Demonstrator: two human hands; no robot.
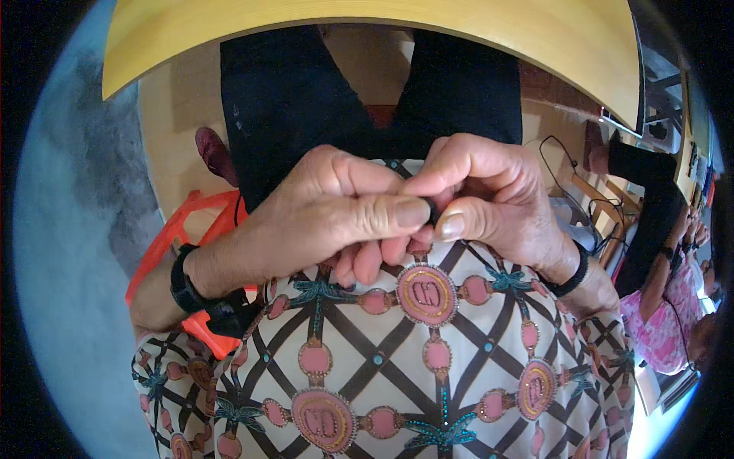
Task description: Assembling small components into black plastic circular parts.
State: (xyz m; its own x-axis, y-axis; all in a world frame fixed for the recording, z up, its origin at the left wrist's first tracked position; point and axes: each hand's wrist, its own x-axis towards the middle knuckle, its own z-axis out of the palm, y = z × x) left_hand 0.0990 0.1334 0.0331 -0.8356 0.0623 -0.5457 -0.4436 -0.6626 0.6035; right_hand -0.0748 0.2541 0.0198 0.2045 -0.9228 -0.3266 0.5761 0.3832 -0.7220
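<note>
Nearest the camera lies the person's patterned garment [397, 367], cream with dark crossing bands, pink medallions and teal palm shapes, spreading across the lower part of the view. Just above it the two hands meet at the centre, touching.

The left hand [321, 214] comes in from the lower left, a black wristband [183, 279] around its wrist. Its thumb lies stretched out toward the right, and the other fingers curl beneath it. The right hand [489, 195] comes from the right, also with a dark band at the wrist, its fingers bent over and its thumb tip pointing left.

Between the two thumb tips sits a small black object [430, 209], pinched from both sides. Only a sliver of it shows, so its long axis and the way it points cannot be told.

To the left, under the left wrist, is an orange plastic frame [191, 229]. Beyond the hands are the person's dark trouser legs [290, 92], then a wooden floor. Farthest off, a curved yellow table edge [367, 19] spans the top. At far right another person in a pink patterned top [673, 321] sits near black cables [566, 164].
</note>
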